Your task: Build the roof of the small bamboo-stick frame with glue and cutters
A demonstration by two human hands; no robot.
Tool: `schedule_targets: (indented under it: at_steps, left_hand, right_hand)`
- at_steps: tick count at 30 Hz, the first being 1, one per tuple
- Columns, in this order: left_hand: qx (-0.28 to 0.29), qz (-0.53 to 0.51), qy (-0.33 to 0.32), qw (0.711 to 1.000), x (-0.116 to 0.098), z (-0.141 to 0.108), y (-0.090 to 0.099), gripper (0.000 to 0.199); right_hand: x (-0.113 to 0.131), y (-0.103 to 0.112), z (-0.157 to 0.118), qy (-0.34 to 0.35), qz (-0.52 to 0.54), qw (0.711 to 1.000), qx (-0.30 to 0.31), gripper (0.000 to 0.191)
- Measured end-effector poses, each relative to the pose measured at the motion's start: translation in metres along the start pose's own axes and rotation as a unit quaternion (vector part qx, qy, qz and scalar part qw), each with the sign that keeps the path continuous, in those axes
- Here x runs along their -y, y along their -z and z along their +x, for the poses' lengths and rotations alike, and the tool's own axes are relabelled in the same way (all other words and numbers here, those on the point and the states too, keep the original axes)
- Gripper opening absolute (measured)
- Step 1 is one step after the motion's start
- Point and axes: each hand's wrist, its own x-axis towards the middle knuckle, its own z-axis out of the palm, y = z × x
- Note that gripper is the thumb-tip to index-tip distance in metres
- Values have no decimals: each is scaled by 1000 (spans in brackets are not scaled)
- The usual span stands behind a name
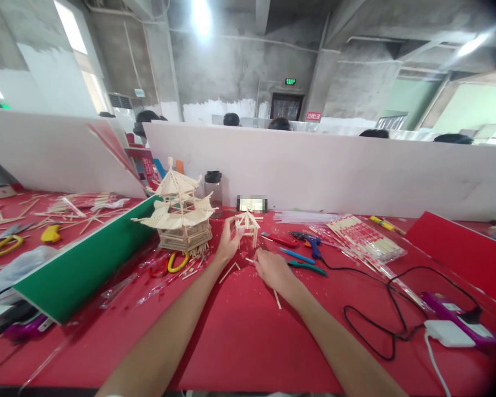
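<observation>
My left hand (228, 240) is closed around the left side of a small wooden-stick pavilion model (251, 225), which stands upright with a pointed roof frame and thin posts. Just in front and to the right, my right hand (268, 267) has its fingers pinched together on a short wooden stick (249, 260), whose end pokes out to the left. Between the forearms lie a few loose sticks (228, 272), and another stick (277, 299) rests under my right wrist. To the left stands a larger tiered wooden-stick pagoda (185, 223).
Right of my hands lie a red-handled tool (281, 240), a blue hot glue gun (314, 246), a blue pen (296, 255), green-handled pliers (308, 268) and bagged sticks (361, 240). A black cable (367, 269) loops rightward. Behind stand a phone (252, 204) and bottle (213, 190); a green board (91, 253) leans left.
</observation>
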Motion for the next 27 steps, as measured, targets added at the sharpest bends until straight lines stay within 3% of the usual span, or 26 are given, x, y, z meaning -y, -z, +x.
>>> schedule_targets:
  at_steps: [3,8,12,17,27]
  left_hand:
    - [4,5,1,1000,-1,-1,0,36]
    - [5,0,-1,1000,-1,-1,0,36]
    - [-1,-2,1,1000,-1,-1,0,35]
    - [3,-8,6,1000,-1,-1,0,36]
    - [3,-13,-2,1000,1,-1,-1,34]
  right_hand:
    - [-16,10,2,25,149,986,-65,13]
    - [-40,29,8,58,339,929,-136,13]
    - [-43,58,28,86,316,930,-169,14]
    - [-29,94,64,103,250,942,-201,12]
    - [-30,80,82,66,211,953,-206,7]
